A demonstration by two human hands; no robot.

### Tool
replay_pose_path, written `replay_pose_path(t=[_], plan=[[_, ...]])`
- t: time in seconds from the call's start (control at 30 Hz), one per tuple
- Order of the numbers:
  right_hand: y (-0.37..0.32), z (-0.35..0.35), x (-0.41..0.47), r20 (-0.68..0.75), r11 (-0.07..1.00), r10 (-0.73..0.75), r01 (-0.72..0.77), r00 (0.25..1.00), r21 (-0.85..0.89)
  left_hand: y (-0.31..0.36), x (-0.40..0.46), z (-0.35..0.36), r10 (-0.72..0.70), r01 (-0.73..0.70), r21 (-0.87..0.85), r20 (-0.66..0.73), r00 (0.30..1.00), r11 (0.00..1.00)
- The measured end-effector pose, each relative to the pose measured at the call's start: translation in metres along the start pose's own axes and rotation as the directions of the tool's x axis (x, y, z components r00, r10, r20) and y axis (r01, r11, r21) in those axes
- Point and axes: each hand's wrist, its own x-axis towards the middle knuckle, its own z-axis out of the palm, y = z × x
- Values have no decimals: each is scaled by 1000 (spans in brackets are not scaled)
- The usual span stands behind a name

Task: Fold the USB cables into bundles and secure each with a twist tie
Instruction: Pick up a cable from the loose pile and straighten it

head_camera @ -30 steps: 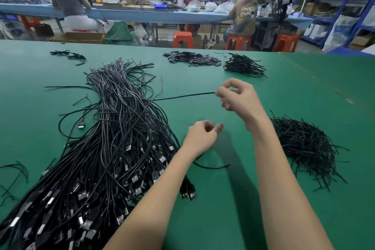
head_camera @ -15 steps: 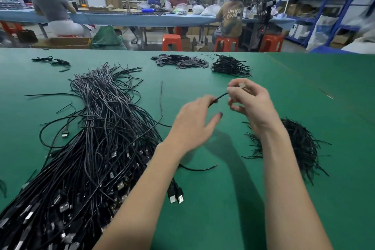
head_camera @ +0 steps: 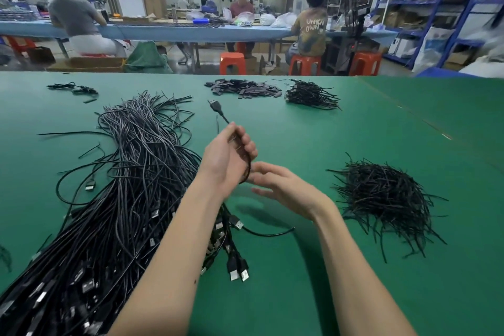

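Note:
My left hand [head_camera: 227, 157] grips a black USB cable [head_camera: 216, 108], folded into loops inside the fist. Its plug sticks up and away above my fingers, and a loop hangs below the palm. My right hand [head_camera: 283, 188] is just right of that loop with fingers straight and spread, holding nothing; whether the fingertips touch the loop is unclear. A big heap of loose black USB cables [head_camera: 114, 199] covers the left of the green table [head_camera: 381, 131]. A pile of black twist ties [head_camera: 387, 196] lies to the right of my hands.
At the far edge lie a small pile of tied cable bundles [head_camera: 311, 94], a pile of flat black pieces [head_camera: 242, 88] and a few cables [head_camera: 73, 88] at far left. People sit at a blue bench behind; shelving stands at the right.
The cable was stretched between both hands; now it is gathered in loops in my left fist with the plug pointing up. My right hand let go, opened and dropped lower.

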Motion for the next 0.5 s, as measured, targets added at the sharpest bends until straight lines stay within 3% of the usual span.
replay_pose_path(t=[0.07,0.13,0.23,0.33,0.43,0.5], plan=[[2,3,-1,8,992,-11,12,1000,-123,4,1,-5,6,-6,5,5,1000,1000],[-2,-1,-7,-8,994,4,-4,1000,-111,3,0,-8,-22,22,25,10,1000,999],[-21,-25,-29,9,986,166,-166,986,-29,-3,1,-13,-89,89,6,13,996,996],[-33,-55,-54,-19,973,195,-196,981,-124,-8,0,-13,-125,126,-22,29,992,992],[-31,-66,-67,-36,996,73,-71,997,62,-12,2,-12,-121,122,-35,30,992,992],[-26,-69,-72,18,987,115,-116,993,115,-13,2,-13,-111,112,-52,24,993,992]])
